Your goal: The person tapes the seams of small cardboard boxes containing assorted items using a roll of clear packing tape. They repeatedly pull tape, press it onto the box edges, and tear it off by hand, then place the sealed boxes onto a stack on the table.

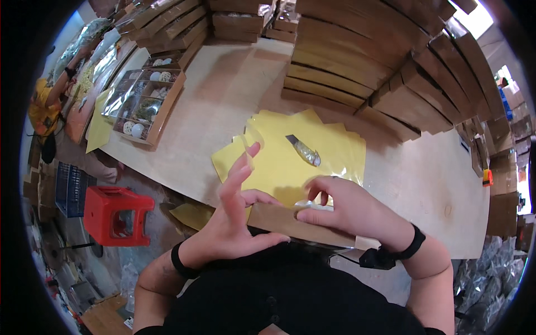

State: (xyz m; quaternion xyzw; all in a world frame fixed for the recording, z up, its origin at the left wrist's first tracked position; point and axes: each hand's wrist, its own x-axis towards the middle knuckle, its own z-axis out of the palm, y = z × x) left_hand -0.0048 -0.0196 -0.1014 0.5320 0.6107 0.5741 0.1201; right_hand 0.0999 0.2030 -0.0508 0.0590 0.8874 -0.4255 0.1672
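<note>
Black cloth of the person's top fills the lower edge, and just past it a long brown cardboard box (290, 220) lies on edge along the near side of the table (223, 95). Beyond it spread glossy yellow sheets (290, 162), thin and slippery-looking, overlapping loosely. Stacks of flat cartons (346, 61) line the far side, and an open tray box (146, 103) with round ornaments under clear film sits far left. A red plastic stool (117, 215) stands on the floor. The left hand (237, 215) has its fingers spread apart and lifted, holding nothing, its palm against the box's near face. The right hand (340, 204) curls over the box's top edge, fingers pinched on a pale strip, perhaps tape or film; I cannot tell which. A small utility knife (304, 151), with its grey blade apparently extended, lies loose on the sheets just beyond the right hand. Likely risks: a knuckle brushing that blade, or the slick sheets sliding and carrying the knife off the table.
</note>
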